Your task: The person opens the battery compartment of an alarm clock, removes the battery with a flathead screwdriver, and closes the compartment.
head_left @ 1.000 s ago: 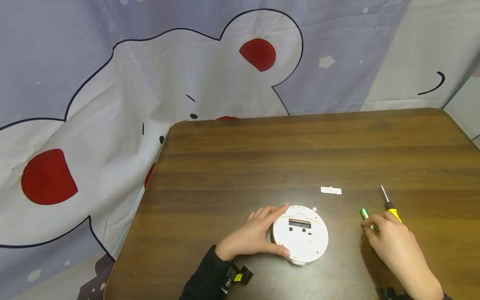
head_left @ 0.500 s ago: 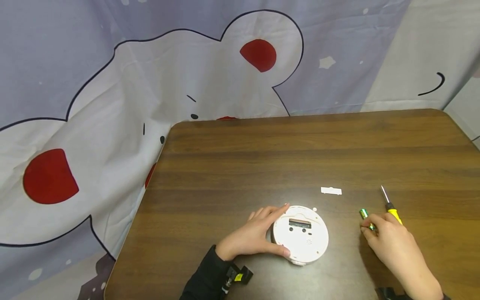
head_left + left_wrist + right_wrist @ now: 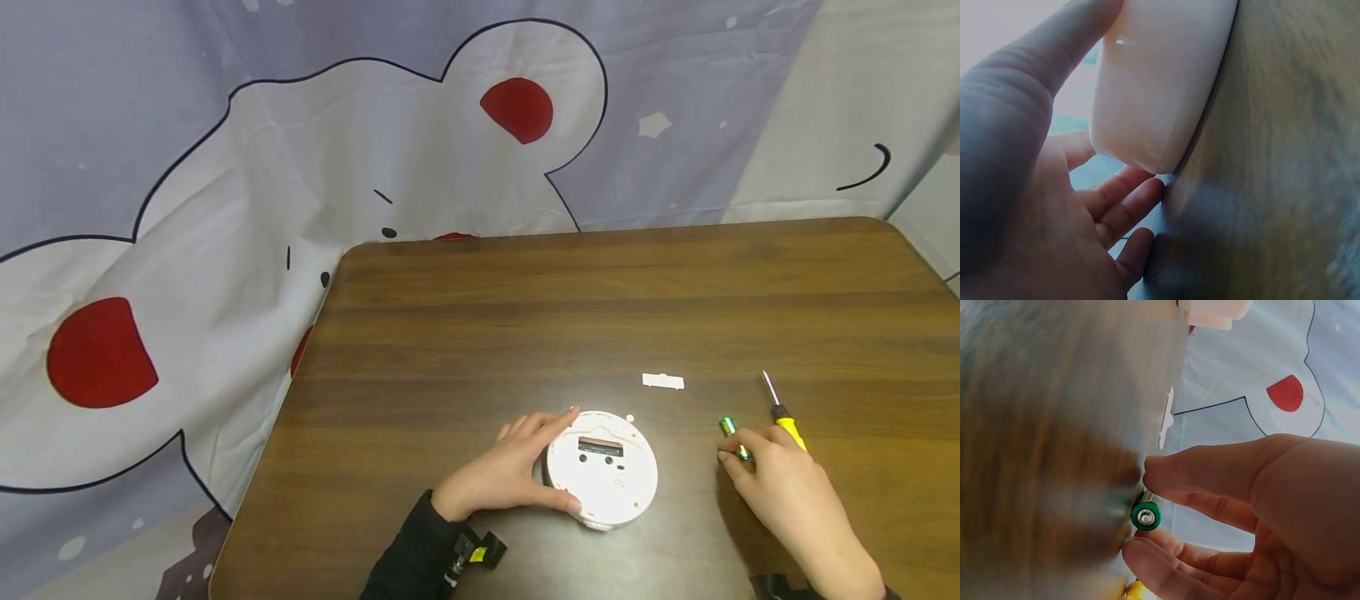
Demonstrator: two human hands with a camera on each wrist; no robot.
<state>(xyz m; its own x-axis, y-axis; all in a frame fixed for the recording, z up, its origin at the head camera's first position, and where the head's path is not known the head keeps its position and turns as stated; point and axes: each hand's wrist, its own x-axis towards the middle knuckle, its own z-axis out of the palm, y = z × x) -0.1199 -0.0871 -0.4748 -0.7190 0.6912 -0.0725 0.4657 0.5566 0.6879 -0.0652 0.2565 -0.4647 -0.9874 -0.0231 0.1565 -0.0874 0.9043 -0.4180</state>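
A round white device (image 3: pixel 603 483) lies on the wooden table (image 3: pixel 487 333), its dark slot-shaped battery compartment facing up. My left hand (image 3: pixel 517 467) holds it from the left side, thumb at the near edge and index finger at the far edge. In the left wrist view the smooth side wall of the device (image 3: pixel 1160 81) stands close to the other fingers. My right hand (image 3: pixel 780 475) has its thumb and fingers curled around a green battery (image 3: pixel 727 426) at the tabletop. In the right wrist view the battery's end (image 3: pixel 1146 516) shows between thumb and fingers.
A small white compartment cover (image 3: pixel 663 381) lies beyond the device. Beside the right hand, a yellow-handled screwdriver (image 3: pixel 780 412) points away, its handle partly hidden by that hand. A printed curtain (image 3: pixel 300 167) hangs behind and left of the table.
The right thumb and fingertips have shifted slightly left at the battery. The left hand and the device have stayed put.
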